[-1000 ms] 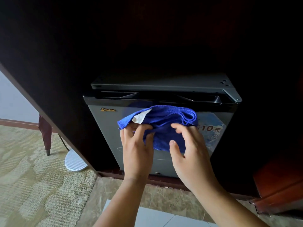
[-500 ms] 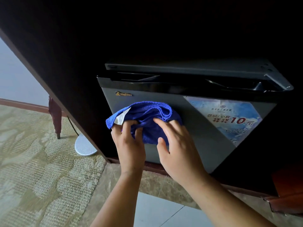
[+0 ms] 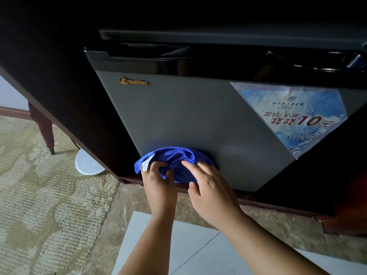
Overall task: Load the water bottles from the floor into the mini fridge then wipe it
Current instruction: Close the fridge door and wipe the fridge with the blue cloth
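The grey mini fridge [image 3: 178, 112] stands inside a dark wooden cabinet, its door closed. A folded blue cloth [image 3: 174, 157] with a white label is pressed flat against the lower left part of the door. My left hand [image 3: 158, 185] grips the cloth's left side. My right hand [image 3: 212, 189] lies over its right side, fingers spread on the fabric. A blue price sticker [image 3: 292, 114] covers the door's upper right. No water bottles show in this view.
Dark cabinet wall [image 3: 65, 80] runs along the fridge's left. A round white object [image 3: 88, 162] lies on the patterned carpet [image 3: 39, 205] beside a chair leg [image 3: 44, 132]. Marble strip and pale tiles [image 3: 178, 245] lie below the fridge.
Both hands have slid the blue cloth down and left across the door, from near the top to the lower left corner. The price sticker is now uncovered.
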Tool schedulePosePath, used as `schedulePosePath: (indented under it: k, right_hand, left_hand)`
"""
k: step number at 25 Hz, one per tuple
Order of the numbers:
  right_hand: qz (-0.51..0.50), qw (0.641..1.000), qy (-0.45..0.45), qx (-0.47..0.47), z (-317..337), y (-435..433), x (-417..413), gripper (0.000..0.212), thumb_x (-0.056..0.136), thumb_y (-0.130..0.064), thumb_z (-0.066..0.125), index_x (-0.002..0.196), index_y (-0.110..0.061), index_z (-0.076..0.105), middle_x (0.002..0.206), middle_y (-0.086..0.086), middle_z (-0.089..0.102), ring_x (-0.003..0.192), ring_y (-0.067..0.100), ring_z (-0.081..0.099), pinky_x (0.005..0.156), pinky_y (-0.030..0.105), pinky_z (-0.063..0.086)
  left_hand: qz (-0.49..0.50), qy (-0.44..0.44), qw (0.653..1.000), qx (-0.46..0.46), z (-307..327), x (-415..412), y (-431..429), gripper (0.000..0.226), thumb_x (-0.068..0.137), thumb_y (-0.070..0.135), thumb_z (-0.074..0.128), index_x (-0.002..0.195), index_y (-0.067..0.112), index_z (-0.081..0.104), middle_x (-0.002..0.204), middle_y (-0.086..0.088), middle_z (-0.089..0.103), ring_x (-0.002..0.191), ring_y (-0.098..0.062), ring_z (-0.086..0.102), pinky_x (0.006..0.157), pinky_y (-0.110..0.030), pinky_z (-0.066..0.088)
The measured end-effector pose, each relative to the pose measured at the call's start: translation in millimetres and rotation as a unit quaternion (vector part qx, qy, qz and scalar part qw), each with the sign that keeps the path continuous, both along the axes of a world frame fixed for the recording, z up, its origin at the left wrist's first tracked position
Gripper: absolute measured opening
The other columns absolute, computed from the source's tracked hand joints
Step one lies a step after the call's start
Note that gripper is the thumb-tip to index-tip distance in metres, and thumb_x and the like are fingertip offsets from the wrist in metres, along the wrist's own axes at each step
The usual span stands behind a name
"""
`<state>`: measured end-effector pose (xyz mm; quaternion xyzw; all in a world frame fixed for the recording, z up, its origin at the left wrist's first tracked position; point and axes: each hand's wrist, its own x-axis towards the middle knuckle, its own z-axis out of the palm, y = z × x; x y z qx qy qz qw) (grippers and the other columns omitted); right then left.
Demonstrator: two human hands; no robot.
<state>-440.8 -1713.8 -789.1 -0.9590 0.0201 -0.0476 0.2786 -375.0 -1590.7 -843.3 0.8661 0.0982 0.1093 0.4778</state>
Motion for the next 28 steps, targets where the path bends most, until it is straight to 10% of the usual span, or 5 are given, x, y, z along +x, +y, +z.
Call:
schedulePosePath:
  k: [11, 20, 28]
  right_hand:
    - [-0.082, 0.994, -0.051, 0.06, -9.0, -36.7, -37.9, 0.056, 0.092, -0.018, 0.058, 0.146, -0.029, 0.046, 0.135, -0.009, 0.054, 0.129, 0.016, 0.051, 0.105, 0.033, 0.044]
    - [-0.144, 0.956, -0.231, 0.105, 81.7, -78.3, -49.4, 0.041, 0.091, -0.019, 0.059, 0.132, -0.019, 0.058, 0.124, -0.004, 0.061, 0.121, 0.019, 0.057, 0.102, 0.042, 0.046]
    - [-0.16, 0.933, -0.299, 0.121, 143.3, -98.8, -56.9, 0.041, 0.09, -0.02, 0.06, 0.131, -0.02, 0.059, 0.125, -0.006, 0.059, 0.12, 0.015, 0.056, 0.102, 0.038, 0.045]
  left_hand:
    - [-0.035, 0.02, 0.999, -0.006, 20.6, -29.1, -45.8, 0.012, 0.087, 0.015, 0.072, 0.096, 0.023, 0.073, 0.097, -0.002, 0.056, 0.095, -0.025, 0.059, 0.079, -0.019, 0.037]
    - [-0.066, -0.138, 0.987, -0.04, 113.4, -54.2, -94.7, 0.015, 0.087, 0.018, 0.078, 0.098, 0.027, 0.072, 0.093, 0.012, 0.049, 0.086, -0.003, 0.054, 0.08, 0.002, 0.034]
    - [-0.104, -0.246, 0.964, 0.007, 179.1, -50.5, -112.9, 0.015, 0.087, 0.015, 0.075, 0.1, 0.022, 0.073, 0.094, 0.007, 0.048, 0.096, -0.027, 0.055, 0.089, -0.023, 0.044]
